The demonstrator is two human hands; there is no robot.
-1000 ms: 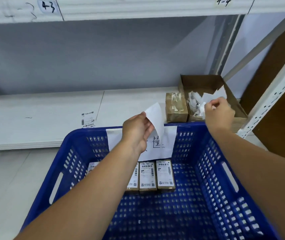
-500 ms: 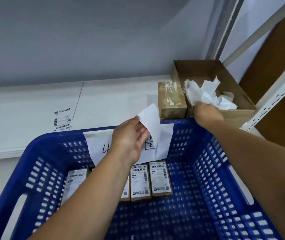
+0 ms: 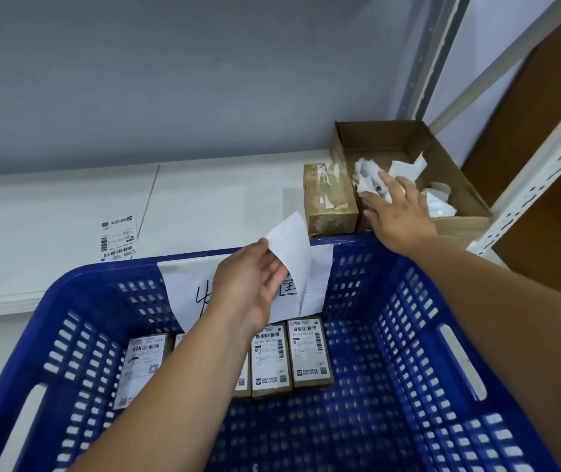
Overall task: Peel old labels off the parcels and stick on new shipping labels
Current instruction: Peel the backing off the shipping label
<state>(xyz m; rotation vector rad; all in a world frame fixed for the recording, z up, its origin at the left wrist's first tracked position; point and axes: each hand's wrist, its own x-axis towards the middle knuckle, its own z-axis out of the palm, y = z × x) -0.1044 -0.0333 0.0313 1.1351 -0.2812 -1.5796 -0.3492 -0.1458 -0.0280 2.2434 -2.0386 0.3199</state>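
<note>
- Pinching a white slip by its lower left corner, the left hand holds it up over the far rim of the blue crate; its grip is clamped on the slip between thumb and fingers.
- The slip is blank on the side that shows and stands tilted, its free end pointing up and right.
- The right hand reaches over the crate's far right corner, fingers straight and spread, its grip apart and holding nothing; the fingertips lie at the crumpled paper scraps.
- Those scraps sit in an open cardboard box on the shelf.
- A brown parcel, taped and without a label on top, lies on the shelf, touching the box's left wall.
- Labelled parcels lie in a row on the crate floor against its far wall, labels facing up.
- A handwritten sheet hangs on that far wall, partly behind the left hand.
- A printed label lies flat on the shelf, well left of the brown parcel.
</note>
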